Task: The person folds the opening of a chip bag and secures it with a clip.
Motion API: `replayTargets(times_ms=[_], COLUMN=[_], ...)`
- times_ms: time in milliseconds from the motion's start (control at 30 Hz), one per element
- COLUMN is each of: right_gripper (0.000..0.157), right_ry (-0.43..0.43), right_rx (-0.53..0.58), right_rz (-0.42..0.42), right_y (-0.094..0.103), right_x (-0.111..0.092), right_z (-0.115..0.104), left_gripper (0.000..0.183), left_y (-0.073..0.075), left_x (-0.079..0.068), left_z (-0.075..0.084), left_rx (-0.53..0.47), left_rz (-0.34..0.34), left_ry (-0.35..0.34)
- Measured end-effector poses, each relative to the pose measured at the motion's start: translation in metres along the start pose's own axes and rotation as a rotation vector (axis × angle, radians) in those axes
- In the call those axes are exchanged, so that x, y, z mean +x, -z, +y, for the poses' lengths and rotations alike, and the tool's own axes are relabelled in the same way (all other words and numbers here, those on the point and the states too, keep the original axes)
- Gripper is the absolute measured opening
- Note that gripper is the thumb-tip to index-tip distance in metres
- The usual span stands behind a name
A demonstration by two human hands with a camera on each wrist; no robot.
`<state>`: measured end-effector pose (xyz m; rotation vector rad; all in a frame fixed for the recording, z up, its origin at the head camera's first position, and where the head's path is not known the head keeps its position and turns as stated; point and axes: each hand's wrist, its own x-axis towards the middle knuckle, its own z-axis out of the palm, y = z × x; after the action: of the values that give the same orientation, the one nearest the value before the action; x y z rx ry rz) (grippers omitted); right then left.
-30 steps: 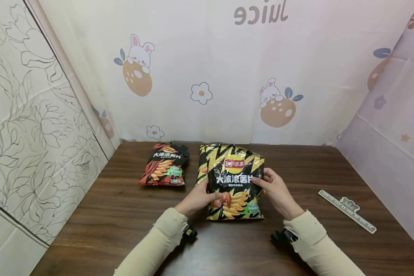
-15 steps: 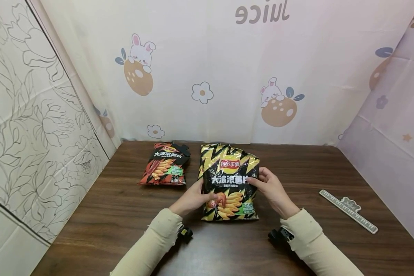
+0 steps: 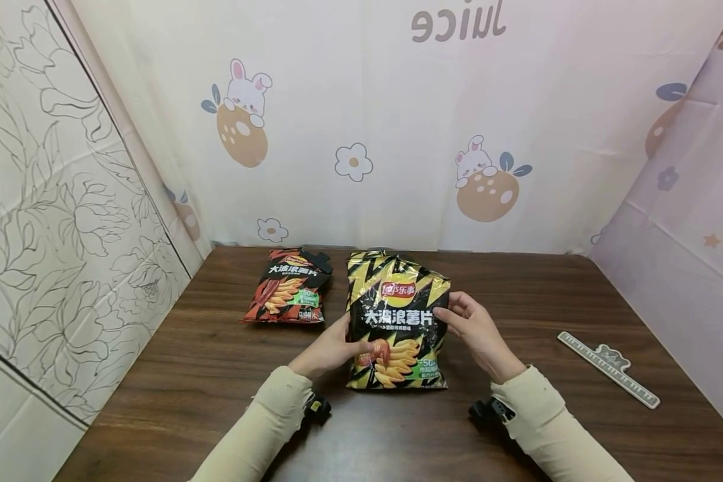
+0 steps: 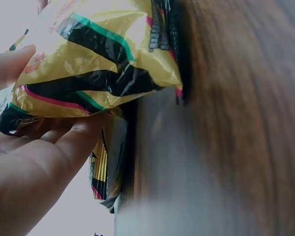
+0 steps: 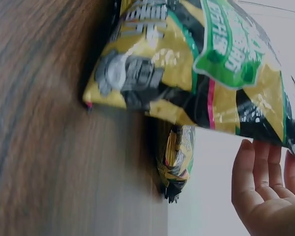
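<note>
A yellow-and-black potato chip bag (image 3: 397, 321) is held front side up between both hands, its upper right edge slanting. My left hand (image 3: 325, 348) grips its left side, thumb on the front and fingers behind. At the right edge, my right hand (image 3: 482, 338) pinches the bag with the thumb in front; the other fingers reach behind it. A second yellow-and-black chip bag (image 3: 357, 257) is mostly hidden behind the first. Part of that rear bag (image 4: 102, 164) shows in the left wrist view, and its end (image 5: 177, 157) in the right wrist view.
A red-and-black chip bag (image 3: 286, 288) lies at the back left of the wooden table (image 3: 199, 375). On the right lies a long pale bar (image 3: 608, 368) with a bear-shaped piece on it, resembling a sealing clip. A printed curtain (image 3: 397, 100) hangs behind the table.
The front chip bag has shifted to the left with both hands still gripping it. It covers more of the rear bag than one second ago.
</note>
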<state>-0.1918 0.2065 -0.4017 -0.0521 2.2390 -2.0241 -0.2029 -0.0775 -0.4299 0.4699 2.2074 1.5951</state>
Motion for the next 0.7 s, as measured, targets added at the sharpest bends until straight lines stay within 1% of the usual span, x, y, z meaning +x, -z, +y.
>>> replayTargets(times_ms=[133, 233, 300, 433, 567, 700], right_gripper=[0.042, 0.041, 0.043, 0.049, 0.053, 0.053], right_ry=[0.031, 0.064, 0.087, 0.109, 0.115, 0.146], right_rx=[-0.036, -0.082, -0.103, -0.133, -0.157, -0.152], right_rz=[0.013, 0.037, 0.054, 0.071, 0.082, 0.097], right_y=[0.002, 0.005, 0.007, 0.011, 0.015, 0.015], right_x=[0.001, 0.003, 0.005, 0.010, 0.013, 0.015], right_z=[-0.001, 0.000, 0.000, -0.001, -0.005, -0.008], left_gripper=[0.082, 0.085, 0.086, 0.084, 0.084, 0.086], left_y=[0.002, 0.002, 0.003, 0.005, 0.006, 0.006], left_x=[-0.001, -0.002, -0.003, -0.004, -0.005, -0.005], left_z=[-0.002, -0.003, -0.003, -0.003, -0.003, -0.002], left_rx=[-0.002, -0.013, -0.037, -0.048, -0.031, -0.021], left_rz=[-0.009, -0.015, -0.024, -0.036, -0.027, -0.011], left_ry=[-0.022, -0.036, -0.043, -0.041, -0.032, -0.034])
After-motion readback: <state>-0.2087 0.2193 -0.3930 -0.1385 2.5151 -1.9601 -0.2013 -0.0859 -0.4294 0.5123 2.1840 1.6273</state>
